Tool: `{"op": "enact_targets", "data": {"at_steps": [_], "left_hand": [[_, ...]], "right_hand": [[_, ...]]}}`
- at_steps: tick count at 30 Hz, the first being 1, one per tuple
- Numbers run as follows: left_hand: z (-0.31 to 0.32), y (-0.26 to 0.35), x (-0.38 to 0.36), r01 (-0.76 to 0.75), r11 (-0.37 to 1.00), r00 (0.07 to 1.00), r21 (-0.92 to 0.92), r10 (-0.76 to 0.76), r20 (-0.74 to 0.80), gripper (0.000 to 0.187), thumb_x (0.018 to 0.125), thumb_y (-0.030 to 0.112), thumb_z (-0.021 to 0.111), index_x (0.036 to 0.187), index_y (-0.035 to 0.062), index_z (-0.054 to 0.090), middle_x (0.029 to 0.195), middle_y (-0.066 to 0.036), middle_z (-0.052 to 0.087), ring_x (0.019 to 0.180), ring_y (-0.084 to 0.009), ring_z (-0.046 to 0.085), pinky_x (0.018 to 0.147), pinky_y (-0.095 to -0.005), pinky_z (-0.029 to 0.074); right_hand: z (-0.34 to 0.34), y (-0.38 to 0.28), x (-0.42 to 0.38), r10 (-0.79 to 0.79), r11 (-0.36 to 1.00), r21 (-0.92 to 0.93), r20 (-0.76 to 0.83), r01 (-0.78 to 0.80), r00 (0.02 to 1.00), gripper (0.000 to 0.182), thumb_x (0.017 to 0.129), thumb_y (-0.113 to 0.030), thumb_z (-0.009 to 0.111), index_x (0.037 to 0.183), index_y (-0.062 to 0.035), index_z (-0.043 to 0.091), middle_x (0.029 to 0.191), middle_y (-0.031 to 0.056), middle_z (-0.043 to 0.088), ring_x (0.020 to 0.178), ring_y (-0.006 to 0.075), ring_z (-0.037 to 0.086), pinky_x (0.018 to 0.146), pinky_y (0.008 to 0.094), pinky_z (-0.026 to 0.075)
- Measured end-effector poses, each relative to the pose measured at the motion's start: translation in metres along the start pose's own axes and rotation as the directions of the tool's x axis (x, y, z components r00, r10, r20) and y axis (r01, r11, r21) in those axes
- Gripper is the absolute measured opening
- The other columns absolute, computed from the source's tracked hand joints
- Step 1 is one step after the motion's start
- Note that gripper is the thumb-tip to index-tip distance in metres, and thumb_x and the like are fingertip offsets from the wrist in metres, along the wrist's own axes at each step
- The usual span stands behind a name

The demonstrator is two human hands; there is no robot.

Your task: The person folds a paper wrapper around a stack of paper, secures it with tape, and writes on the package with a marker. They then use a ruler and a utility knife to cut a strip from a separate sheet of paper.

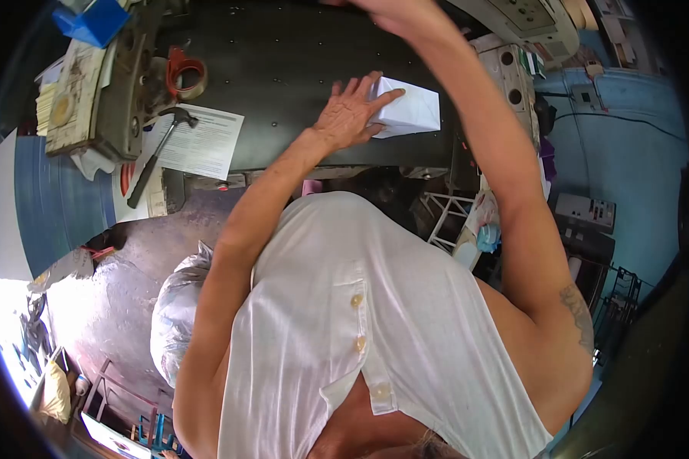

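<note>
My left hand [350, 113] is at the left end of a white, box-shaped paper block [412, 109] on the dark metal table. One finger lies over its top and the thumb presses at its near side, while the other fingers spread onto the table. My right arm reaches forward across the table, past the block. Only part of my right hand [386, 9] shows at the top edge; its fingers are mostly cut off, and I cannot see whether they hold anything.
Left of my hand, a hammer [157, 153] lies partly over a printed sheet [203, 141]. A red tape dispenser [185, 74] stands behind it, beside a worn machine block [103, 99]. A blue tray-like piece [92, 23] sits at the far left; a perforated metal bracket [511, 76] is at right.
</note>
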State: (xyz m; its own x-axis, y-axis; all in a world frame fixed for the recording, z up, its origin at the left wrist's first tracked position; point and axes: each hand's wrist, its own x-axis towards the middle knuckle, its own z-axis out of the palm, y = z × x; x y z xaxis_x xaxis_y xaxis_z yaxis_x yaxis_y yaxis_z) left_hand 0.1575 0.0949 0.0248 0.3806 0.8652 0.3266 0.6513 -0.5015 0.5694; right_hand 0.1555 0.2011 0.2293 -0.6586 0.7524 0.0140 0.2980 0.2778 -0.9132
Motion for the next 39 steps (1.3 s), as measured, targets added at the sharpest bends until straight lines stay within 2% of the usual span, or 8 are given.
{"op": "enact_targets", "data": {"at_steps": [2,3,7,10,17,21,31,39], "left_hand": [[-0.011,0.012,0.006,-0.047,0.997,0.998,0.055,0.05,-0.047,0.081,0.077,0.036,0.077,0.148,0.0326,0.038,0.152,-0.016,0.031,0.137,-0.036,0.033,0.108,-0.0635,0.031],[-0.018,0.012,0.006,-0.083,0.993,0.994,0.08,0.088,-0.065,0.08,0.077,0.037,0.077,0.148,0.0327,0.039,0.153,-0.014,0.03,0.139,-0.0353,0.031,0.108,-0.0655,0.029],[-0.03,0.013,0.02,-0.259,0.957,0.966,0.133,0.259,0.012,0.078,0.076,0.038,0.078,0.145,0.0317,0.043,0.157,-0.008,0.028,0.143,-0.0324,0.028,0.109,-0.0695,0.025],[-0.027,0.019,0.033,-0.329,0.928,0.944,0.175,0.316,0.098,0.069,0.079,0.047,0.073,0.14,0.0239,0.051,0.152,-0.004,0.038,0.141,-0.0291,0.032,0.109,-0.0693,0.023],[-0.02,0.01,0.043,-0.367,0.911,0.929,0.186,0.35,0.116,0.06,0.083,0.052,0.067,0.131,0.0181,0.059,0.14,-0.002,0.052,0.135,-0.0264,0.041,0.11,-0.0681,0.023],[-0.017,0.007,0.044,-0.366,0.914,0.931,0.174,0.355,0.089,0.059,0.083,0.051,0.068,0.13,0.0176,0.059,0.138,-0.001,0.053,0.133,-0.0257,0.042,0.109,-0.0679,0.023],[-0.013,0.009,0.05,-0.346,0.926,0.938,0.151,0.336,0.083,0.066,0.081,0.052,0.069,0.135,0.0175,0.055,0.129,-0.003,0.055,0.128,-0.0268,0.042,0.109,-0.0679,0.023],[-0.017,0.017,0.053,-0.397,0.843,0.917,0.362,0.353,0.185,0.073,0.079,0.057,0.069,0.138,0.0175,0.053,0.132,-0.003,0.049,0.125,-0.0255,0.043,0.106,-0.0712,0.026]], "right_hand": [[-0.068,0.029,-0.056,0.115,0.991,0.08,-0.133,-0.105,0.984,0.006,0.092,-0.009,0.066,0.091,-0.003,0.068,0.075,0.0003,0.061,0.065,0.0073,0.053,0.059,0.0224,0.044],[-0.096,0.049,-0.084,0.156,0.973,-0.155,-0.104,-0.171,0.982,0.052,0.091,-0.011,0.067,0.141,-0.0171,0.053,0.067,-0.0056,0.049,0.063,0.0053,0.048,0.058,0.0208,0.04],[-0.111,0.112,-0.172,0.511,0.858,0.195,-0.415,-0.475,0.753,0.055,0.083,-0.01,0.076,0.133,-0.008,0.052,0.072,-0.0005,0.062,0.062,0.0057,0.054,0.057,0.0219,0.045],[-0.097,0.137,-0.202,0.587,0.809,0.315,-0.478,-0.497,0.653,0.053,0.081,-0.008,0.077,0.127,-0.0062,0.051,0.075,0.0009,0.063,0.064,0.0066,0.054,0.057,0.023,0.045],[-0.079,0.16,-0.195,0.58,0.807,0.253,-0.511,-0.534,0.634,0.053,0.08,-0.005,0.076,0.124,0.0021,0.046,0.074,0.0041,0.06,0.064,0.0096,0.054,0.055,0.0247,0.045],[-0.081,0.168,-0.198,0.573,0.811,0.215,-0.477,-0.544,0.666,0.052,0.08,-0.007,0.077,0.122,-0.0016,0.047,0.073,0.0011,0.059,0.064,0.0073,0.051,0.056,0.023,0.04],[-0.093,0.163,-0.191,0.617,0.773,0.141,-0.389,-0.618,0.684,0.055,0.077,-0.009,0.078,0.121,0.0032,0.046,0.085,0.0066,0.059,0.074,0.0142,0.062,0.057,0.0264,0.055],[-0.093,0.165,-0.189,0.657,0.683,0.022,-0.455,-0.73,0.602,0.055,0.073,-0.018,0.078,0.116,0.0012,0.049,0.08,0.0039,0.058,0.07,0.0123,0.057,0.061,0.0275,0.052]]}}
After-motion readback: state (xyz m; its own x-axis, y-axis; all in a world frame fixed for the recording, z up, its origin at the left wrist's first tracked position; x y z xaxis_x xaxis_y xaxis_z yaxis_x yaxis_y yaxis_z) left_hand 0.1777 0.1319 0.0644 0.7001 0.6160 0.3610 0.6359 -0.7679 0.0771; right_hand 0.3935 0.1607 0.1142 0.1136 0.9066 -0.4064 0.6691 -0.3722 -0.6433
